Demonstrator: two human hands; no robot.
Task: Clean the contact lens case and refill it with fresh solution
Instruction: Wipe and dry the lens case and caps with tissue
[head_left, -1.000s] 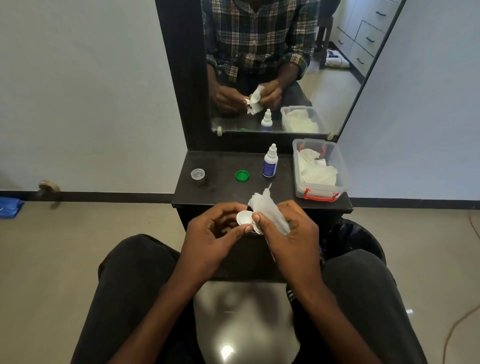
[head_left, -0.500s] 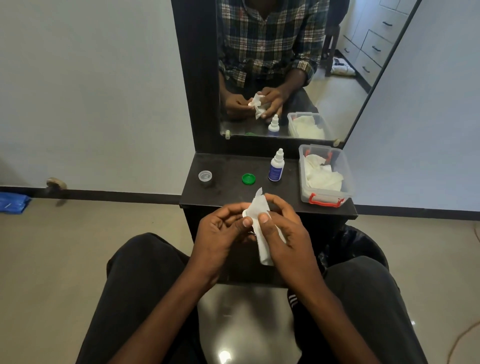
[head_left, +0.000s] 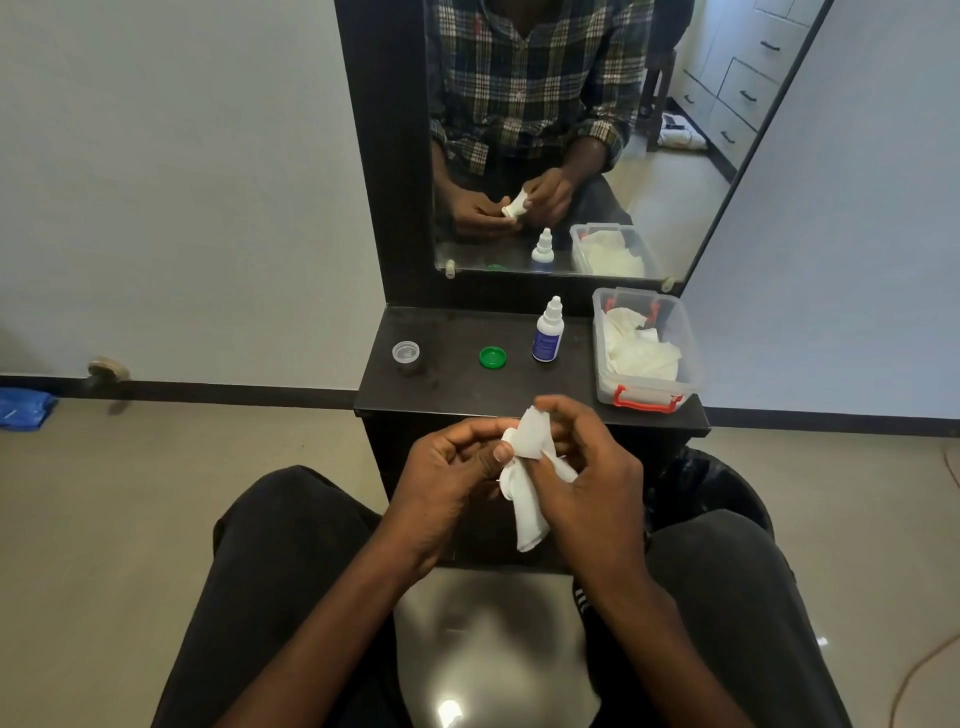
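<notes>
Clear plastic cap sits far left on the surface, green lid next, solution bottle upright beside it, tissue box at right. Left hand grip clamped on the lens case, mostly hidden by white tissue; right hand grip pinched on that tissue, wiping. All held over the lap, off the surface. Risks: small wet case slips from the pinch and drops to the floor; tissue sheds lint into the well; loose caps get knocked reaching for the bottle.
</notes>
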